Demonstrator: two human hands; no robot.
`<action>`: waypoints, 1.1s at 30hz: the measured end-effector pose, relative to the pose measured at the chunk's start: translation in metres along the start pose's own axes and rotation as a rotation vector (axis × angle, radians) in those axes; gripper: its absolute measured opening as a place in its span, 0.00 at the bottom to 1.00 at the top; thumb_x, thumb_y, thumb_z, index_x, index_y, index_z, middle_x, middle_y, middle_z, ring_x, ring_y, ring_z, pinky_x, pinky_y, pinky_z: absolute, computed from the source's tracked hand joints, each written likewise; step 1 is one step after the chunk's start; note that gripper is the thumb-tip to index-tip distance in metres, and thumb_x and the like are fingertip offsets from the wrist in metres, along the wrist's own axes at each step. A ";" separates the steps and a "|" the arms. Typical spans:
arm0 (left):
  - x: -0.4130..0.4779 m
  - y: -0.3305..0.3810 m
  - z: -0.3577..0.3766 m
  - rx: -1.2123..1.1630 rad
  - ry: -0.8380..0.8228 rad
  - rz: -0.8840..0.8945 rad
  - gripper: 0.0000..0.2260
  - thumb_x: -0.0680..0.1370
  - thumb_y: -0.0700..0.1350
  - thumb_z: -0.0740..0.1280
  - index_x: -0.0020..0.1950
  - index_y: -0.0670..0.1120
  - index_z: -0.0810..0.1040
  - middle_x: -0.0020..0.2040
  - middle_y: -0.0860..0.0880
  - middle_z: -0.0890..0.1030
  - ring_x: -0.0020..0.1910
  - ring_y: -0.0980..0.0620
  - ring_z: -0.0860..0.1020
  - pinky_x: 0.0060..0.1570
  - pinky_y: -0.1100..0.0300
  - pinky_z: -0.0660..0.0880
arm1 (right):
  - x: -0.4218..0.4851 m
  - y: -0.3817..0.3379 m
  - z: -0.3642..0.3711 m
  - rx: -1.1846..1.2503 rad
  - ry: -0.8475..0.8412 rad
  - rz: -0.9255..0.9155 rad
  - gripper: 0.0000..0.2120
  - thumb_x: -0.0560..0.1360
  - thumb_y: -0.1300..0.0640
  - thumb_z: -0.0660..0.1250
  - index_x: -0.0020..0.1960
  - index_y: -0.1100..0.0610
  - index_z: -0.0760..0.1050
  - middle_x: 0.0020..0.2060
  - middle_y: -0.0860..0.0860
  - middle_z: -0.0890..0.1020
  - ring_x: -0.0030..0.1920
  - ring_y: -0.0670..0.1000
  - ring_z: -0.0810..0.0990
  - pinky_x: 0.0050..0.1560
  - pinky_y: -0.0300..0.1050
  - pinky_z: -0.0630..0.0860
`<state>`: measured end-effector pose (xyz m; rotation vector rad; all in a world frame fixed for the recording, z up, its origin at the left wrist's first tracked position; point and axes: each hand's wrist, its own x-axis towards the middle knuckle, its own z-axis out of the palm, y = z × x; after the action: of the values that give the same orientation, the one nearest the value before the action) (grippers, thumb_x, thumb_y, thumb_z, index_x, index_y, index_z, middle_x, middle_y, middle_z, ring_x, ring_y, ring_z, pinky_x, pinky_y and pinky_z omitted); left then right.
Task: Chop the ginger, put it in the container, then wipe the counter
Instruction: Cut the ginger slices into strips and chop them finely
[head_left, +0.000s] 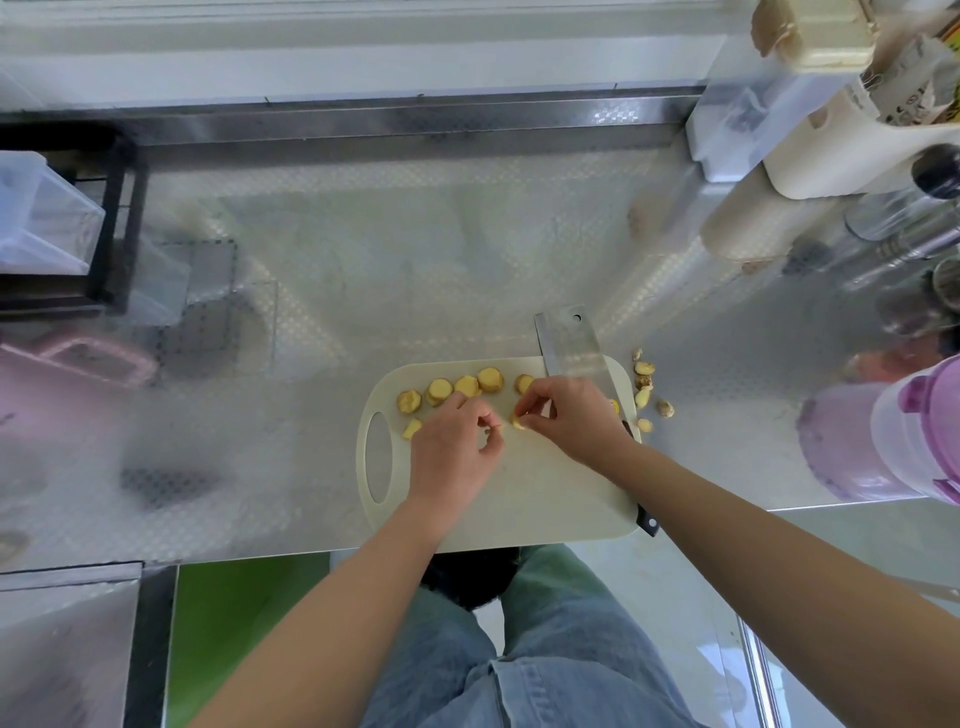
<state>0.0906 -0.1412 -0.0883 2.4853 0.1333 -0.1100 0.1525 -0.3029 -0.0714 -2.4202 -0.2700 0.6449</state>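
I have the chopping step in hand, and the knife is down: the cleaver (571, 343) lies flat along the right side of the cutting board (519, 493), which sits at the front edge of the tabletop (260, 415). My right grip (566, 421) pinches a small ginger piece (518, 423) between thumb and fingertips at the middle of the board. My left grip (452, 452) hovers just beside it with fingers curled; I cannot tell whether it holds anything. The ginger slices (491, 379) lie in a row along the board's far side, with one more near the handle hole. Trimmings (644, 384) lie on the tabletop off the board's right edge. Next, I judge, I gather or stack the slices for finer cuts, which calls for taking up the cleaver. A lidded purple container (909, 431) stands at the right edge.
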 end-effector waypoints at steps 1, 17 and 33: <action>0.000 0.000 0.000 -0.016 0.007 -0.014 0.04 0.71 0.44 0.71 0.43 0.49 0.79 0.43 0.54 0.78 0.38 0.53 0.76 0.33 0.55 0.74 | 0.001 0.000 0.001 -0.010 0.006 0.005 0.03 0.71 0.57 0.71 0.43 0.50 0.80 0.37 0.42 0.79 0.31 0.38 0.71 0.34 0.37 0.66; -0.008 0.003 -0.004 -0.277 -0.209 -0.084 0.04 0.69 0.45 0.73 0.40 0.53 0.81 0.37 0.59 0.81 0.33 0.63 0.74 0.35 0.69 0.68 | -0.024 0.003 0.003 0.148 -0.044 0.003 0.05 0.71 0.60 0.72 0.47 0.54 0.83 0.36 0.43 0.80 0.31 0.35 0.73 0.34 0.27 0.67; -0.019 0.000 -0.006 -0.389 -0.219 -0.209 0.10 0.69 0.47 0.75 0.47 0.51 0.79 0.38 0.54 0.82 0.33 0.59 0.75 0.39 0.59 0.73 | -0.036 -0.004 0.005 0.504 -0.236 0.185 0.05 0.74 0.61 0.70 0.49 0.59 0.82 0.24 0.42 0.75 0.27 0.42 0.69 0.29 0.30 0.66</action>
<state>0.0715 -0.1390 -0.0816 2.0510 0.2914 -0.4037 0.1194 -0.3097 -0.0587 -1.8987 0.0256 0.9560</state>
